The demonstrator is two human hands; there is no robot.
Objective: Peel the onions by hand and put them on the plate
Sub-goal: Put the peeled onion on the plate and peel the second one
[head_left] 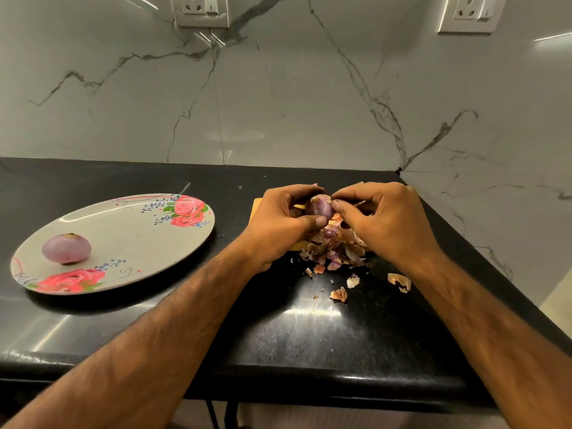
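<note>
The onion (318, 207) being worked sits just right of the frame's centre, lifted off the tabletop (309, 329). The left hand (284, 221) is curled round it from below and the side. The right hand (380, 218) pinches at its top between thumb and fingertips, seemingly at a bit of skin. Most of the onion's face shows smooth and purple, so it looks nearly peeled.

One peeled onion (66, 248) already lies on the flowered plate (130, 236) at the left of the frame. I would judge the task partly done: this onion has to be finished and moved across. No other unpeeled onions are visible.

Below the hands a heap of peels (335, 246) spills off a pale board (258, 209), mostly hidden, onto the glossy black tabletop. Behind it stands a grey-veined marble wall (278, 88), with sockets (201, 9) along the top edge.
</note>
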